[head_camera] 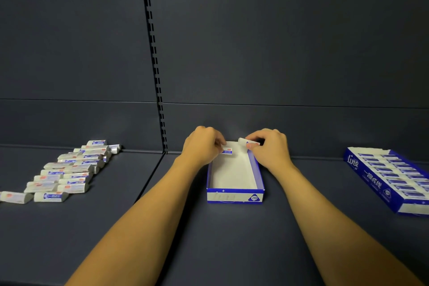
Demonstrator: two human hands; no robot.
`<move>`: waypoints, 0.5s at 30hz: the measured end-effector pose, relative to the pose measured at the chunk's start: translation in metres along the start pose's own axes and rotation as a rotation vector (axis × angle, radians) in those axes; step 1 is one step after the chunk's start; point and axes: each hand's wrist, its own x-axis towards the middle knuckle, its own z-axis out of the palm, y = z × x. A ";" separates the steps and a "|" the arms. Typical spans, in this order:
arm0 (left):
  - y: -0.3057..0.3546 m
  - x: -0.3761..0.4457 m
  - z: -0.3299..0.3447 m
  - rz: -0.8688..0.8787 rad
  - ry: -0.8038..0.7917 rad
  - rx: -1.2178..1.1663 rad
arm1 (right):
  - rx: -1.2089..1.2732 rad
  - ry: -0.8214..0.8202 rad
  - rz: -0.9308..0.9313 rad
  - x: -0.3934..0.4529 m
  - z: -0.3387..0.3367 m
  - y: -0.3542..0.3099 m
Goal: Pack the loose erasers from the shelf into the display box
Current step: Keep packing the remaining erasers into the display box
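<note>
A blue and white display box (234, 196) lies open in the middle of the dark shelf, its white inside bare toward the front. At the box's far left corner my left hand (202, 145) pinches a white eraser with a blue sleeve (228, 150). Over the far right corner my right hand (270, 150) pinches a second eraser (243, 141) by its end. Several loose erasers (67, 173) lie in a heap at the left of the shelf.
A second blue display box (364, 172), filled with several erasers in a row, stands at the right edge. The shelf's dark back panel rises right behind the hands, with a slotted upright (160, 100) left of centre.
</note>
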 end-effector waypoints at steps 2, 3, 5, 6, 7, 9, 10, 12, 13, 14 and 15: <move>0.002 0.000 0.003 0.010 -0.012 0.017 | 0.013 0.005 0.003 0.000 -0.001 0.000; 0.003 -0.001 0.005 0.011 -0.016 0.019 | 0.020 0.006 0.000 -0.001 -0.001 0.000; 0.004 -0.001 0.006 -0.001 -0.003 0.017 | 0.036 0.008 0.007 -0.001 -0.002 -0.001; 0.004 -0.001 0.006 -0.008 0.010 0.013 | 0.042 0.011 0.011 -0.001 -0.003 -0.001; 0.004 0.000 0.007 -0.015 0.021 0.008 | 0.044 0.015 0.011 -0.001 -0.003 -0.001; 0.005 0.000 0.007 -0.043 0.020 -0.005 | 0.046 0.017 0.003 -0.001 -0.003 -0.001; 0.005 0.000 0.007 -0.057 0.013 -0.010 | 0.049 0.017 -0.001 -0.002 -0.003 -0.001; 0.006 0.002 0.007 -0.073 -0.007 -0.011 | 0.054 0.015 -0.003 -0.002 -0.003 -0.002; 0.006 0.003 0.006 -0.075 -0.018 -0.003 | 0.057 0.015 -0.001 -0.002 -0.003 -0.002; 0.007 0.005 0.004 -0.073 -0.024 0.013 | 0.059 0.015 0.000 -0.002 -0.003 -0.001; 0.007 0.007 0.002 -0.069 -0.026 0.028 | 0.059 0.015 -0.002 -0.002 -0.003 -0.001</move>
